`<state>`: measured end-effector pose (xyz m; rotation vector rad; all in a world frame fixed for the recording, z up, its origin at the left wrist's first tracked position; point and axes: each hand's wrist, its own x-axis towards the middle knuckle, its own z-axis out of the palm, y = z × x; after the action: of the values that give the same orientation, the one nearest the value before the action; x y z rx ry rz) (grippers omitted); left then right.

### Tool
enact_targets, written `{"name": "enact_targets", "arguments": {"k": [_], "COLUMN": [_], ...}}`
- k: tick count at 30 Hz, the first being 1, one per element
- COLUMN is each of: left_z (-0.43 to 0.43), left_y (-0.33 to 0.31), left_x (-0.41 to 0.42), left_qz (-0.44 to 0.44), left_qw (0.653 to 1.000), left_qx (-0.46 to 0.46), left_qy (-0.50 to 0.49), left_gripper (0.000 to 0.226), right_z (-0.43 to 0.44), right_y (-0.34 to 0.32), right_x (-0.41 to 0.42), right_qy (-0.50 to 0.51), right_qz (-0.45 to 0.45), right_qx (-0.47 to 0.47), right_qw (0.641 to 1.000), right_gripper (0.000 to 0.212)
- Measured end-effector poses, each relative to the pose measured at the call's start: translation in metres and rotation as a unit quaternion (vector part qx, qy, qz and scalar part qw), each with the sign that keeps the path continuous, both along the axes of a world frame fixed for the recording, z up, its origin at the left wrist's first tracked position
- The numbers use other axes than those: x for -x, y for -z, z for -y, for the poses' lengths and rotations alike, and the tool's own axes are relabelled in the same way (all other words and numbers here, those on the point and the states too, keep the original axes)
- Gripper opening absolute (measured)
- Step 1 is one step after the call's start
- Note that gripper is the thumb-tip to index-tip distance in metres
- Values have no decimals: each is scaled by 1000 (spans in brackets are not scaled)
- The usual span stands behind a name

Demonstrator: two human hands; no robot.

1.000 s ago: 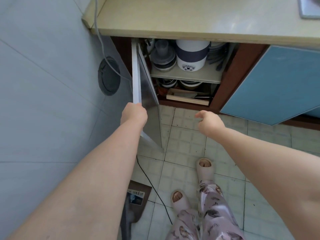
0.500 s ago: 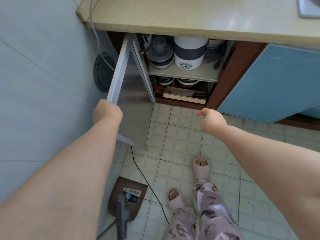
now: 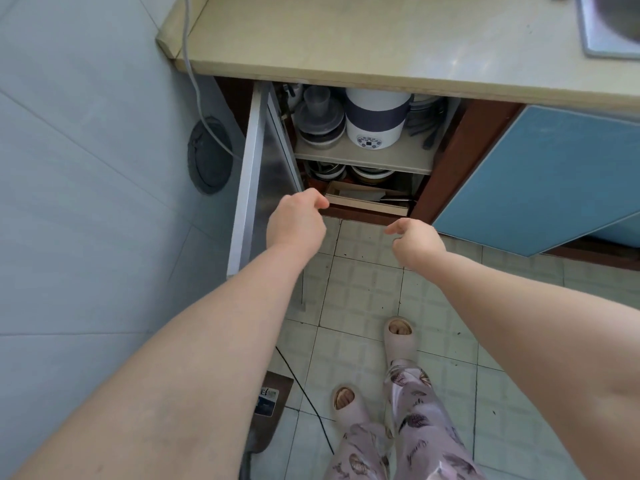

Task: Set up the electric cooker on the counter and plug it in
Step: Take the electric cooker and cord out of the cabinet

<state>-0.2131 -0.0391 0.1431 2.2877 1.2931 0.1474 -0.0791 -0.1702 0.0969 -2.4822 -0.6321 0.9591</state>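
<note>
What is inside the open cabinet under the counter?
On the upper shelf: the white electric cooker, grey stacked bowls left of it, dishes right. Below: bowls and a flat wooden box. The counter edge hides the cooker's top; the back is dark.

**Cooker on upper shelf, under counter**

Cooker (image 3: 375, 123): squat, round body, white with a broad dark navy band round the middle. It stands upright. A small control panel sits low on the front and faces out of the cabinet (image 3: 446, 174); its buttons are too small to read. The top is hidden behind the counter edge, so the lid cannot be made out. It sits about mid-width on the upper shelf (image 3: 363, 157), just beside a grey stack (image 3: 320, 123), possibly lids, on its left.

Counter (image 3: 381, 39): pale beige and smooth, with a faint sheen. It runs directly above the cabinet, and its front edge overhangs the cooker.
</note>
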Motion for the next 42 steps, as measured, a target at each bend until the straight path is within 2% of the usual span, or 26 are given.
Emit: {"name": "enact_targets", "arguments": {"k": [4,13,20,27,33,37,40,42], "left_z": [-1,-33,-60,-94,-121,-145,-163,-170], "left_y": [6,50,112,208,275,299,317,324], "left_x": [-19,-96,-175,-228,-258,-266,-270,-272], "left_qz": [-10,-46,-28,118,302,348,362,369], "left_qw": [999,988,982,982,944,928,923,920], "left_qx": [32,102,159,112,37,-18,-41,-45], "left_qy": [-30,-104,-98,-100,-128,-131,-124,-125], "left_gripper": [33,36,37,31,29,31,31,32], "right_z": [-8,-41,-78,-112,-147,-171,-186,-196], "right_y": [0,35,81,166,234,252,259,259], "right_x": [-22,-109,-172,-205,-237,-268,-295,-308], "right_qy": [3,-8,4,35,79,99,64,54], "right_qz": [11,-40,-19,38,108,179,215,204], "right_qx": [-7,10,20,-37,-118,-152,-115,-91], "right_qw": [1000,999,1000,998,984,967,968,973], "right_gripper": [50,45,48,53,61,69,70,68]}}
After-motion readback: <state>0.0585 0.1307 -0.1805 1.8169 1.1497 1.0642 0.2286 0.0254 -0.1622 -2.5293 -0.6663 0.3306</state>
